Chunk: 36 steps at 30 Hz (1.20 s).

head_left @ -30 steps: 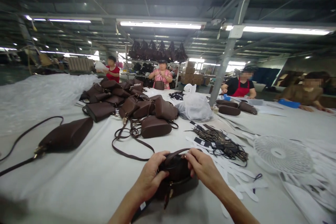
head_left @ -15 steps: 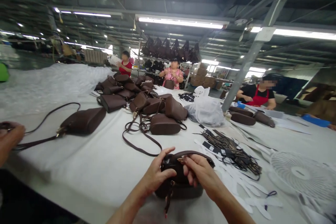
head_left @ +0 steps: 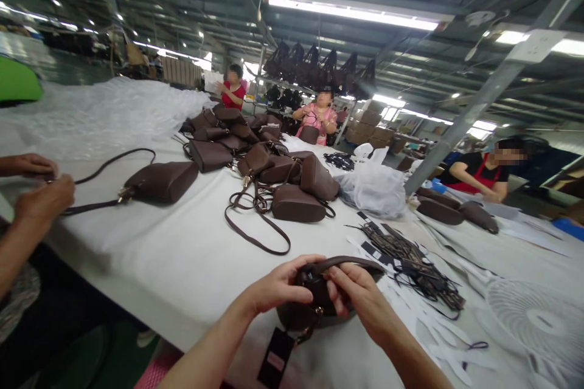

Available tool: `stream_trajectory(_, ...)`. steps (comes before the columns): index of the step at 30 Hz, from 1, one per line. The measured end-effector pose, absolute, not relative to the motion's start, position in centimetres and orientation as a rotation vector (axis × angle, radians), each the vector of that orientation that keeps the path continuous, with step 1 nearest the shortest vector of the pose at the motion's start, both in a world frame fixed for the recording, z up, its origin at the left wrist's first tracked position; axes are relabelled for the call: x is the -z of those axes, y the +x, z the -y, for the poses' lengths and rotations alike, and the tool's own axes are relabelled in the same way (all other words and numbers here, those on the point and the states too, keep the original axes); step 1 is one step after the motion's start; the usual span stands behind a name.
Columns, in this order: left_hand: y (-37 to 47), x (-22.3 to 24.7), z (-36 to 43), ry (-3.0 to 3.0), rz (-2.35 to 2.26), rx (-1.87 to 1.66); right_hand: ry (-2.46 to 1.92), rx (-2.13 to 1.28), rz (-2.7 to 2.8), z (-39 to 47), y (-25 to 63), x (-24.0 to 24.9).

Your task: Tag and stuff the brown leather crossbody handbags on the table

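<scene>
A small dark brown handbag (head_left: 296, 313) is on the table's near edge, in front of me. My left hand (head_left: 285, 285) grips its top rim, thumb on the near side and fingers over the back. My right hand (head_left: 351, 289) is closed at the bag's top, just under the curved handle (head_left: 353, 261). Its fingertips pinch the bag near the opening; the exact part between them is hidden. A black hang tag (head_left: 276, 357) dangles from the bag's near side, close to a gold-coloured ring (head_left: 318, 312).
A pile of brown handbags (head_left: 260, 161) covers the table's middle. On the right lie a bundle of dark straps (head_left: 410, 261), white cut-outs (head_left: 438, 340) and a white fan (head_left: 538, 322). A co-worker's hands (head_left: 45, 191) hold a bag strap on the left. Bubble wrap (head_left: 104, 109) lies behind.
My view has shifted, so the scene sits differently. The bag has tilted and its black tag now hangs toward me. My left fingers have closed onto the rim. The co-worker's second hand has appeared.
</scene>
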<state>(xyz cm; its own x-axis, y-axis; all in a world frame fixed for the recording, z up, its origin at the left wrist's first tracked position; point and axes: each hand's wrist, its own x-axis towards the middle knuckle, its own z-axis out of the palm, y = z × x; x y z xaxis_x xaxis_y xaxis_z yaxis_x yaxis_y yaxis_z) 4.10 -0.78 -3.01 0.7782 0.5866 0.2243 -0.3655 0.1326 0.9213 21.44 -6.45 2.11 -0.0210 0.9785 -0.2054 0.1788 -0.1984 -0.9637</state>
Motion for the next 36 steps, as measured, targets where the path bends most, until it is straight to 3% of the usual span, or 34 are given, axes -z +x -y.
stream_trajectory(7,4.1,3.6,0.1,1.082,-0.184,-0.632,-1.445,-1.329,1.258,6.6,22.0,-2.1)
stream_trajectory(20,4.7,2.6,1.6,1.486,-0.283,-0.786,-1.427,-1.406,1.314,6.7,21.8,-2.4)
stream_trajectory(30,6.4,2.8,2.7,1.620,-0.537,-0.993,-1.486,-1.121,1.559,6.9,20.2,-2.5)
stream_trajectory(36,6.1,2.5,2.2,1.464,-0.505,-0.893,-1.363,-1.426,1.322,6.4,21.2,-2.4)
